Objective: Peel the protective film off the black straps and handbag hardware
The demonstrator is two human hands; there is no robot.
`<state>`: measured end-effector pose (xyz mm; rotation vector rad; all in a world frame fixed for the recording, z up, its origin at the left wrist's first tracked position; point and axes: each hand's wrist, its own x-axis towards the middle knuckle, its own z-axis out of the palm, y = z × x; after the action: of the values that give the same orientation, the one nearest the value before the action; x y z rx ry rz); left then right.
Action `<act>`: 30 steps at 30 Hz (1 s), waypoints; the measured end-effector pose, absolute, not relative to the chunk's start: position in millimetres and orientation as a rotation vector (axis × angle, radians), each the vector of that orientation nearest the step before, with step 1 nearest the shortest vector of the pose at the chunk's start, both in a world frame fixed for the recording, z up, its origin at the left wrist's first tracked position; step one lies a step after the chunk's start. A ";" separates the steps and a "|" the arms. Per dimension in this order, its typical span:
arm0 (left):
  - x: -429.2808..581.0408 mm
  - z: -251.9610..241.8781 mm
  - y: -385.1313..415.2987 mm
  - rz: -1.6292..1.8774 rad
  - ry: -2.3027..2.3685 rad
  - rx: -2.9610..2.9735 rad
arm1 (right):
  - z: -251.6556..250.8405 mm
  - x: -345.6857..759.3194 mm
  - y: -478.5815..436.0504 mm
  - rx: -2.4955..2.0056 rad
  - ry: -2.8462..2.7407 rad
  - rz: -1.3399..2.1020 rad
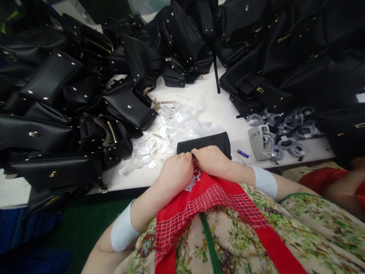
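Note:
My left hand [174,174] and my right hand [211,160] are both curled closed, knuckles up, pressed side by side at the near edge of the white table [222,110]. They pinch the near edge of a small black bag [204,144] that lies flat in front of me. A small dark part shows between the thumbs; what it is I cannot make out. Both hands rest over my red apron [205,198].
Heaps of black handbags [51,99] cover the left side, and more black bags [285,49] fill the back and right. White paper scraps [168,133] lie in the middle. A grey tool [258,141], coiled straps [288,131] and a blue lighter [242,153] sit at right.

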<state>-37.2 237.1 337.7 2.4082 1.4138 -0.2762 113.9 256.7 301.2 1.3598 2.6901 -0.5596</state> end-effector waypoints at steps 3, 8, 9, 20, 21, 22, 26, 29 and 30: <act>-37.0 337.4 238.0 -0.277 1.410 2.419 | 301.9 114.3 257.6 1.371 2.694 -0.541; -32.7 338.8 241.0 -0.276 1.482 2.380 | 303.3 114.7 258.9 1.378 2.706 -0.552; -31.5 338.9 241.2 -0.270 1.499 2.372 | 303.2 114.6 259.1 1.382 2.704 -0.554; -54.4 329.7 247.1 -0.077 1.955 2.294 | 299.5 118.3 261.2 1.497 2.654 -0.527; -58.8 329.3 248.1 -0.031 1.975 2.272 | 299.3 119.0 261.6 1.499 2.648 -0.530; -62.5 328.9 248.7 0.023 1.973 2.248 | 299.2 119.5 261.9 1.498 2.644 -0.530; -67.3 325.9 247.4 0.269 1.830 2.168 | 299.7 119.8 262.6 1.491 2.636 -0.528; -62.9 322.8 244.5 0.362 1.658 2.130 | 301.6 119.3 262.9 1.476 2.623 -0.543; -61.0 321.9 243.6 0.369 1.618 2.114 | 302.3 119.2 263.0 1.468 2.615 -0.549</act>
<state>-61.0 243.6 321.9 2.1139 1.6180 0.3691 119.2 263.0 302.3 1.4681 2.6145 -0.5492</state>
